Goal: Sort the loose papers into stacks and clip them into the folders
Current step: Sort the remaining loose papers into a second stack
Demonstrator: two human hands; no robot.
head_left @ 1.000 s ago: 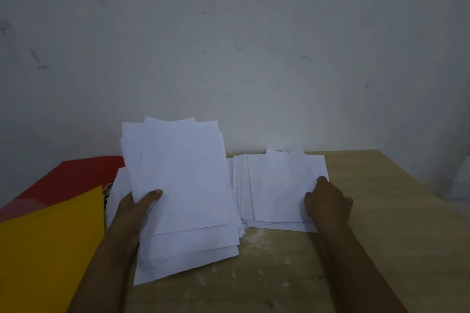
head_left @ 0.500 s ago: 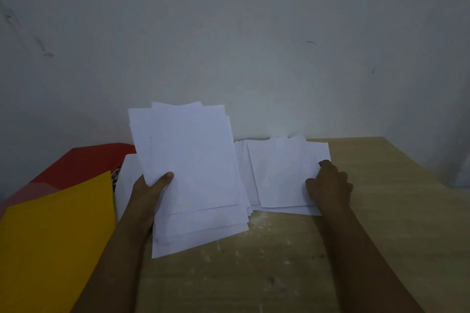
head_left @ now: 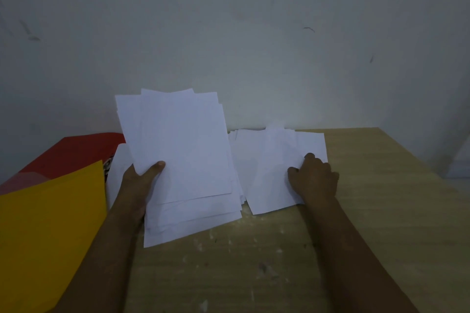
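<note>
Two folders (head_left: 50, 223), two paper stacks (head_left: 183, 160)

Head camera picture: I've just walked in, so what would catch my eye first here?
Probably the fanned sheaf of white papers tilted up at centre, gripped at its left edge by the left hand. Beside it, the right hand pinches the top sheet of a second pile of papers lying on the wooden table. At far left, a yellow folder overlaps a red folder.
</note>
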